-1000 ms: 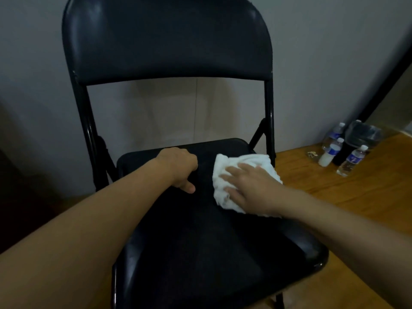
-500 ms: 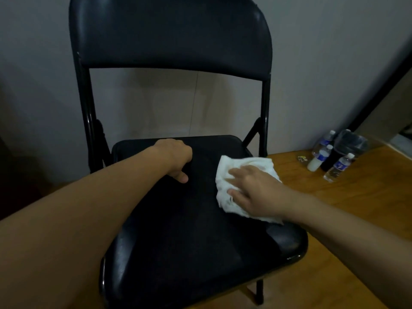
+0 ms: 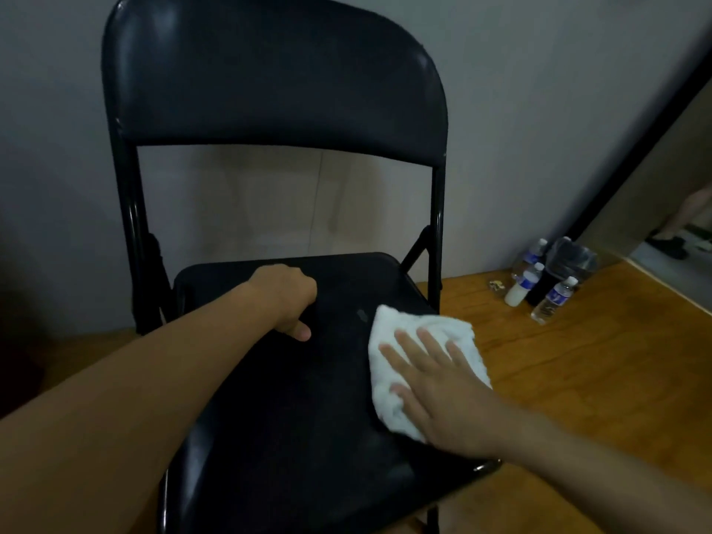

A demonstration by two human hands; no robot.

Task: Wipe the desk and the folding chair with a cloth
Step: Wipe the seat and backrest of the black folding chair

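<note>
A black folding chair [image 3: 277, 437] stands in front of me, its padded backrest upright against a grey wall. A crumpled white cloth [image 3: 400, 341] lies on the right side of the seat. My right hand [image 3: 439, 387] presses flat on the cloth, fingers spread and pointing up-left. My left hand [image 3: 287, 298] is curled into a loose fist and rests on the seat near its back edge, thumb pointing down. No desk is in view.
Several small water bottles [image 3: 554, 298] and a dark bag [image 3: 566, 264] stand on the wooden floor [image 3: 578, 379] by the wall to the right. A black vertical frame [image 3: 635, 148] runs up at the far right.
My right hand has slid the cloth toward the right edge of the seat. The view has shifted, so the chair sits a little further left. My left fist stays in place.
</note>
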